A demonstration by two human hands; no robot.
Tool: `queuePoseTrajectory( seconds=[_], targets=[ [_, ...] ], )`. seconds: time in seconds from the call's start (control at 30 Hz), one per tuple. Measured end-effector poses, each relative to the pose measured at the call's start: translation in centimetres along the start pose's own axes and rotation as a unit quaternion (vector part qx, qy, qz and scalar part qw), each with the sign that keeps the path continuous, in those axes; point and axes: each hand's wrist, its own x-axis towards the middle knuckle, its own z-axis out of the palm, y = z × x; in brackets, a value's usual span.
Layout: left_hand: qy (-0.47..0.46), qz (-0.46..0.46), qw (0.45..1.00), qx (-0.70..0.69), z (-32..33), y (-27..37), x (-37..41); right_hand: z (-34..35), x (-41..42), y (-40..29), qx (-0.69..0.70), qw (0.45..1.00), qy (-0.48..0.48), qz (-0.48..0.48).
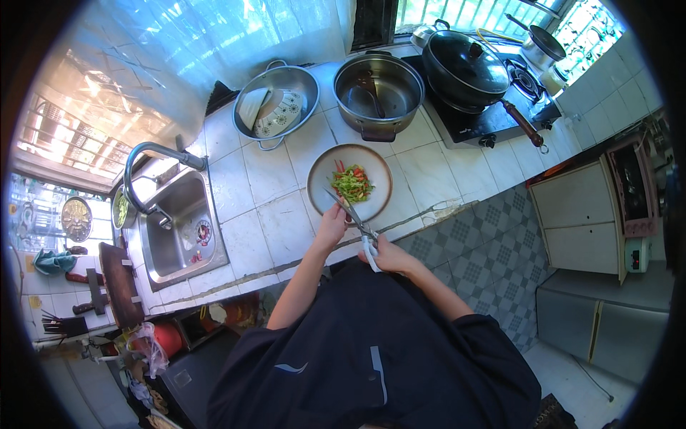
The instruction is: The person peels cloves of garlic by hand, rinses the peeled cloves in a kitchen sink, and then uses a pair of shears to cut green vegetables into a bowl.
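Note:
My right hand (390, 254) is closed on the white handles of a pair of kitchen scissors (364, 228), whose blades reach over the near rim of a round plate (320, 169). My left hand (333, 224) is at the plate's near left edge, right beside the blades. Its fingertips are pinched together; a small dark red piece shows near them, but what they hold is too small to tell. Shredded green and red vegetables (351, 183), probably peppers, lie heaped in the middle of the plate.
Behind the plate stand a metal basin (311, 120) with bowls and a steel pot (378, 120) with a dark utensil. A lidded wok (463, 67) sits on the gas stove (466, 132), its handle pointing forward. At left is the sink (182, 252) with a curved faucet (161, 149).

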Motion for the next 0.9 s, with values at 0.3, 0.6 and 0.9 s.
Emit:
queuePoseTrajectory(
  seconds=[0.3,0.6,0.9],
  targets=[
    [-0.032,0.022,0.999,0.007,-0.8,-0.4,0.2,0.0,0.1,-0.9,-0.061,0.998,0.009,0.006],
    [-0.032,-0.040,0.999,-0.015,-0.9,-0.1,0.3,0.3,0.0,-0.3,-0.105,0.993,0.054,0.008],
    [-0.048,-0.043,0.998,-0.007,-0.4,0.6,-0.2,0.3,0.1,0.5,-0.097,0.993,0.069,0.002]
  ],
)
